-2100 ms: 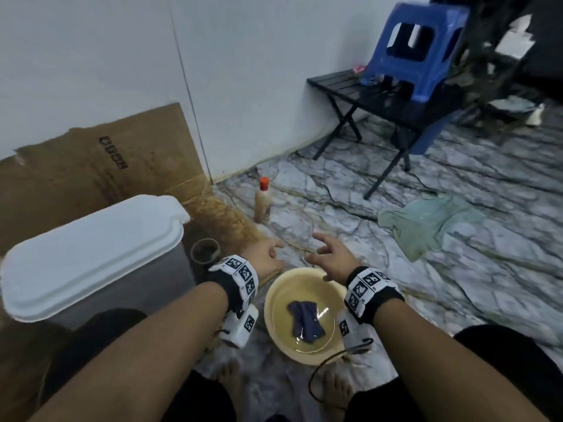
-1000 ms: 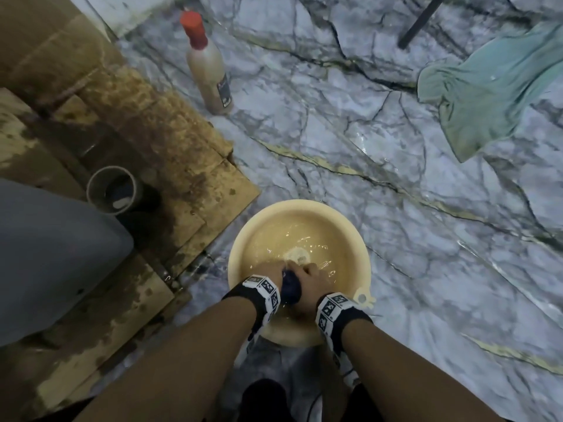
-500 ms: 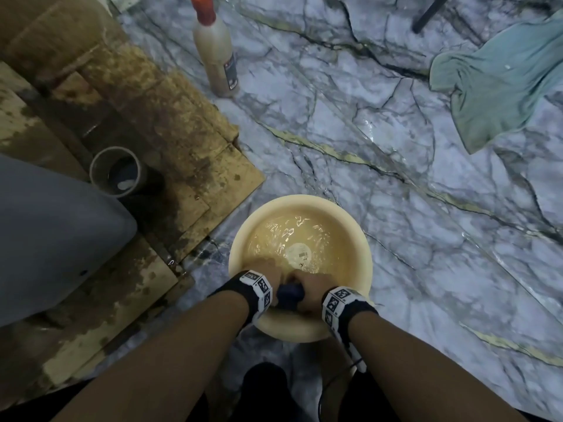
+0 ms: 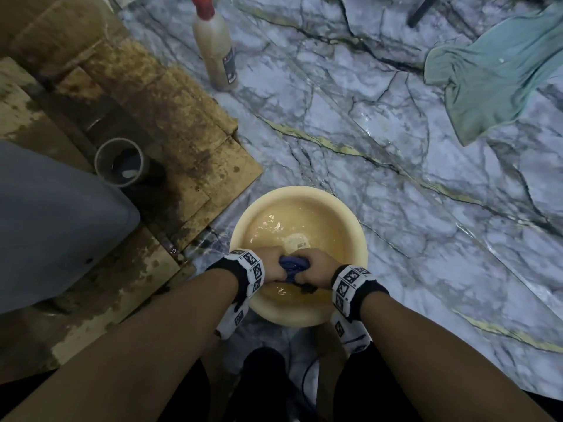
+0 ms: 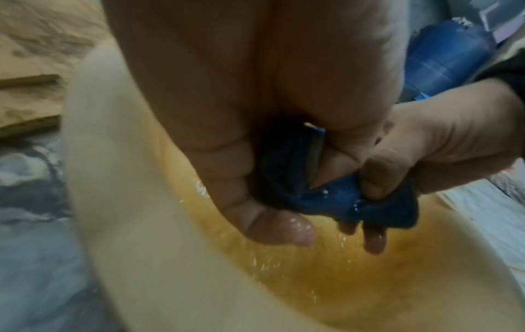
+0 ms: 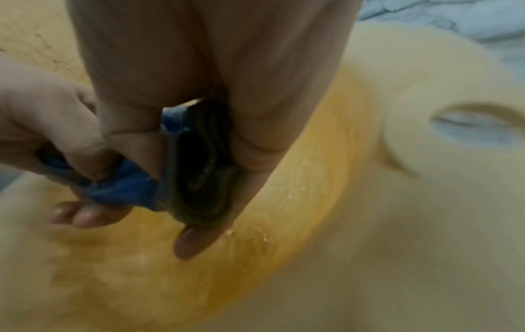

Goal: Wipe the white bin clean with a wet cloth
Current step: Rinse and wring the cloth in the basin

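A wet blue cloth [image 4: 292, 265] is bunched between both my hands above the water in a yellow basin [image 4: 350, 222]. My left hand [image 4: 272, 266] grips its left end and my right hand [image 4: 313, 268] grips its right end, fingers curled tight. In the left wrist view the blue cloth [image 5: 335, 197] is twisted and drops fall from it. In the right wrist view the blue cloth [image 6: 125, 186] runs from one fist to the other over the basin [image 6: 397, 202]. The white bin's side [image 4: 51, 226] fills the left edge; its lid is out of view.
The bin stands on stained cardboard [image 4: 170, 117]. A small grey cup [image 4: 118, 162] sits beside it. A bottle with a red cap [image 4: 214, 47] stands further out on the marble floor. A teal rag [image 4: 493, 71] lies at the upper right.
My hands went down into the basin and took hold of the blue cloth that lay in the water. Since then they twist it, and the view has tilted downward.
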The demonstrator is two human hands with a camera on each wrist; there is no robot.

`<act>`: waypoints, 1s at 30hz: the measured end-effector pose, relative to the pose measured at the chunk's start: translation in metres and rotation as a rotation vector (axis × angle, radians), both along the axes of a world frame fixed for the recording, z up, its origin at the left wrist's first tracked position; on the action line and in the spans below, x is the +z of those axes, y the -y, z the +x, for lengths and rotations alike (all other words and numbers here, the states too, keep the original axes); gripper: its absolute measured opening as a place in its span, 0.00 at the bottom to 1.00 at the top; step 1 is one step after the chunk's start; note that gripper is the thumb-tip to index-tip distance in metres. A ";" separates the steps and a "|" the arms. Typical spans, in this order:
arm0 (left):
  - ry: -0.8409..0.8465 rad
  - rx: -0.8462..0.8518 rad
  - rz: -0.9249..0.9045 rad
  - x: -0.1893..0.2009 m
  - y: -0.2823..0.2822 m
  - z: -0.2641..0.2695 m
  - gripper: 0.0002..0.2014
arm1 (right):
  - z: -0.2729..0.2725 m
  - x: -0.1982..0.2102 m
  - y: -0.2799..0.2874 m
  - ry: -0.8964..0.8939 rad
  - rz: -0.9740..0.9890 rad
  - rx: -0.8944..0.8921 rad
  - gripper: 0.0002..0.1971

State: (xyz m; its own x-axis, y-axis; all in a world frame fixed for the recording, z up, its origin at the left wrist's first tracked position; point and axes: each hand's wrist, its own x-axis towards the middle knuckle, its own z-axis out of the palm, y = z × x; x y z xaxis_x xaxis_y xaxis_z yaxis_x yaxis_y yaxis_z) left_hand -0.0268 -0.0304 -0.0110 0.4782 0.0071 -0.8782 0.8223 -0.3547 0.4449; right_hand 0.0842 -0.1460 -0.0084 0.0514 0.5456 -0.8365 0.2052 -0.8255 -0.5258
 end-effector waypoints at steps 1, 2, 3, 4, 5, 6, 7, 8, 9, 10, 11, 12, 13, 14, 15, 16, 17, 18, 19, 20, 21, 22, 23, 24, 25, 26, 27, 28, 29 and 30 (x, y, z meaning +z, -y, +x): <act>-0.001 0.025 -0.004 0.002 0.001 0.001 0.08 | 0.002 0.002 -0.001 -0.011 0.008 -0.020 0.16; 0.002 0.042 -0.008 0.005 0.002 0.001 0.05 | 0.004 0.005 -0.001 -0.025 0.006 -0.045 0.18; 0.002 0.064 -0.006 0.006 0.002 0.002 0.04 | 0.005 0.007 -0.002 -0.042 0.000 -0.079 0.20; 0.001 0.096 0.001 0.007 0.002 0.002 0.04 | 0.006 0.009 -0.003 -0.050 0.001 -0.112 0.23; -0.005 0.135 0.011 0.008 0.002 0.003 0.05 | 0.006 0.011 -0.003 -0.046 0.017 -0.142 0.26; -0.010 0.183 0.024 0.008 0.002 0.003 0.06 | 0.006 0.012 -0.004 -0.032 0.048 -0.160 0.27; -0.017 0.236 0.033 0.009 0.003 0.003 0.05 | 0.006 0.012 -0.003 -0.004 0.087 -0.168 0.28; -0.022 0.292 0.038 0.009 0.004 0.003 0.03 | 0.005 0.014 -0.003 0.030 0.133 -0.170 0.28; -0.024 0.350 0.039 0.011 0.005 0.003 0.04 | 0.004 0.014 -0.003 0.056 0.178 -0.174 0.28; -0.019 0.410 0.039 0.013 0.007 0.003 0.04 | 0.003 0.015 -0.003 0.068 0.213 -0.188 0.27; 0.000 0.476 0.025 0.015 0.008 0.002 0.04 | 0.001 0.015 -0.003 0.070 0.235 -0.214 0.27; 0.033 0.546 0.002 0.016 0.010 0.001 0.04 | 0.000 0.016 -0.003 0.070 0.246 -0.238 0.26; 0.074 0.621 -0.026 0.017 0.012 -0.002 0.05 | 0.000 0.017 -0.003 0.070 0.256 -0.259 0.26; 0.109 0.704 -0.054 0.018 0.013 -0.005 0.08 | -0.001 0.017 -0.003 0.072 0.263 -0.278 0.26; 0.135 0.788 -0.079 0.019 0.016 -0.007 0.13 | -0.001 0.017 -0.003 0.070 0.272 -0.293 0.26; 0.142 0.847 -0.078 0.019 0.018 -0.009 0.20 | -0.001 0.018 -0.003 0.069 0.284 -0.300 0.26; 0.155 0.880 -0.047 0.017 0.019 -0.009 0.26 | -0.002 0.018 -0.002 0.069 0.293 -0.301 0.25; 0.160 0.876 0.010 0.015 0.020 -0.009 0.31 | -0.003 0.019 -0.001 0.065 0.300 -0.303 0.24; 0.176 0.854 0.064 0.012 0.021 -0.009 0.33 | -0.004 0.018 -0.001 0.060 0.302 -0.313 0.22; 0.189 0.828 0.112 0.011 0.021 -0.008 0.35 | -0.005 0.016 0.000 0.062 0.301 -0.323 0.21; 0.198 0.798 0.155 0.008 0.021 -0.008 0.35 | -0.005 0.015 0.000 0.070 0.299 -0.330 0.21; 0.200 0.768 0.188 0.007 0.021 -0.008 0.35 | -0.006 0.014 0.000 0.082 0.298 -0.333 0.20; 0.204 0.749 0.215 0.005 0.020 -0.007 0.35 | -0.006 0.013 0.001 0.094 0.297 -0.330 0.20; 0.204 0.731 0.234 0.007 0.020 -0.007 0.34 | -0.006 0.011 0.001 0.109 0.294 -0.320 0.19; 0.202 0.715 0.248 0.007 0.021 -0.006 0.34 | -0.006 0.010 0.001 0.125 0.289 -0.302 0.18; 0.203 0.706 0.256 0.007 0.021 -0.005 0.33 | -0.007 0.009 0.001 0.144 0.281 -0.283 0.17; 0.202 0.706 0.264 0.006 0.021 -0.004 0.33 | -0.007 0.007 0.000 0.157 0.278 -0.270 0.17; 0.201 0.716 0.270 0.005 0.022 -0.004 0.33 | -0.007 0.006 0.000 0.164 0.278 -0.268 0.17; 0.203 0.729 0.274 0.004 0.023 -0.003 0.33 | -0.007 0.005 -0.001 0.166 0.276 -0.274 0.17; 0.209 0.738 0.278 0.003 0.024 -0.002 0.32 | -0.008 0.005 -0.003 0.165 0.272 -0.288 0.17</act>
